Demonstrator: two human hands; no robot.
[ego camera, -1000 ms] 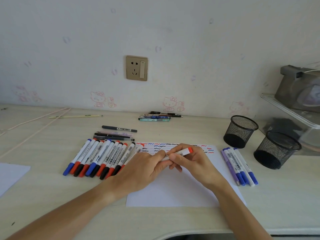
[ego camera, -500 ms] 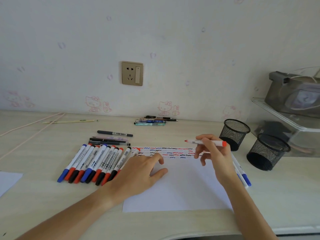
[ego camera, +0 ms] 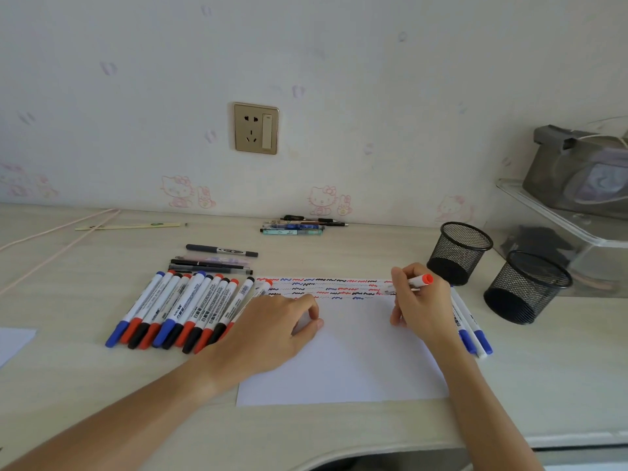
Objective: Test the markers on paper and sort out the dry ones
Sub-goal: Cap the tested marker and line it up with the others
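A white sheet of paper [ego camera: 343, 362] lies on the desk, with rows of red, blue and black squiggles along its top edge. My right hand [ego camera: 419, 302] grips a red marker [ego camera: 419, 281], its tip down on the paper at the right end of the squiggles and its red end pointing right. My left hand [ego camera: 268, 331] rests on the paper's left side, holding it down, fingers loosely curled. A row of several capped whiteboard markers [ego camera: 183, 309] lies left of the paper. A few blue markers [ego camera: 470, 329] lie along the paper's right edge, partly hidden by my right hand.
Two black mesh pen cups [ego camera: 458, 251] [ego camera: 526, 287] stand at the right. Dark pens [ego camera: 212, 263] lie behind the marker row and more pens [ego camera: 295, 226] sit by the wall. A clear plastic box [ego camera: 577, 229] is at the far right, another paper sheet [ego camera: 13, 343] at the left edge.
My right hand took the uncapped red marker away from my left hand, swung it right, and lowered its tip onto the paper. My left hand settled on the sheet.
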